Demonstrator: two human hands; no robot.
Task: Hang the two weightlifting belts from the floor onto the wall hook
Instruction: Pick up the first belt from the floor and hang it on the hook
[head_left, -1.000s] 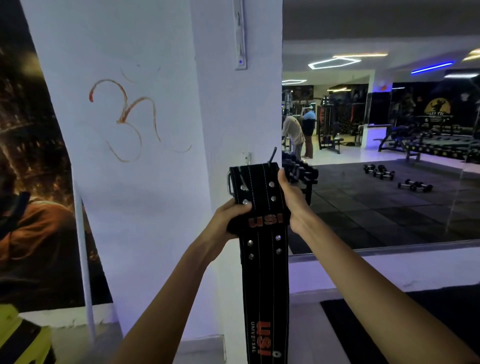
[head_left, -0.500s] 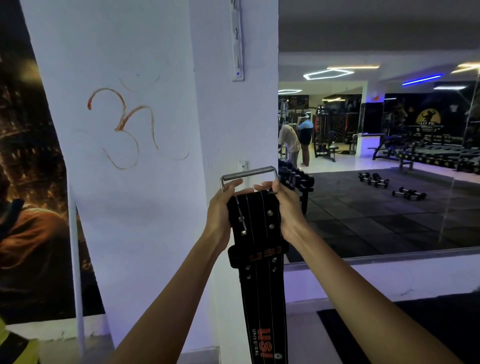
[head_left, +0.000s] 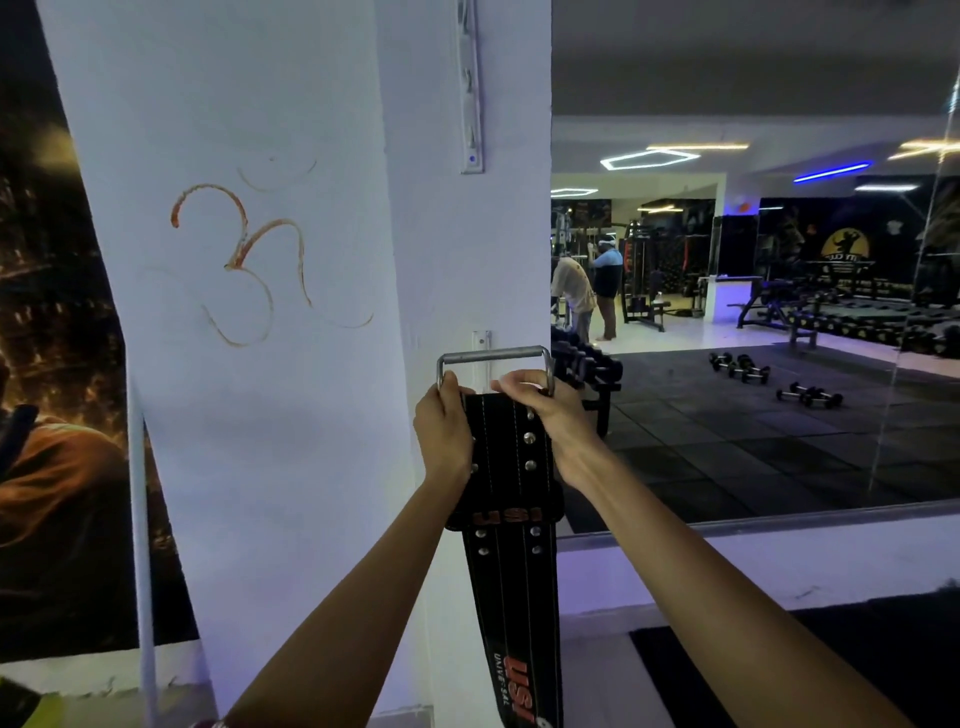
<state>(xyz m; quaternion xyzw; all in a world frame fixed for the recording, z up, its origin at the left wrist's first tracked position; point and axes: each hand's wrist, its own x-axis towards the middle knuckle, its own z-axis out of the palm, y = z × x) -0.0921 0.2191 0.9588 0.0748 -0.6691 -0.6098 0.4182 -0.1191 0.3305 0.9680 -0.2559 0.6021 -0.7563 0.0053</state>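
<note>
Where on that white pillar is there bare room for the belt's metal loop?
Bare wall lies between the top rail and the small hook plate. Around that plate it is crowded: buckle, left hand, right hand.

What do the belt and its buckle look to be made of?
Belt: probably black leather or a leather-like synthetic, matte, with pale stitch lines, metal rivets and printed orange USI lettering. Buckle: grey metal, dull brushed look, a rounded bar bent into a frame. Left hand and right hand grip the belt's top.
</note>
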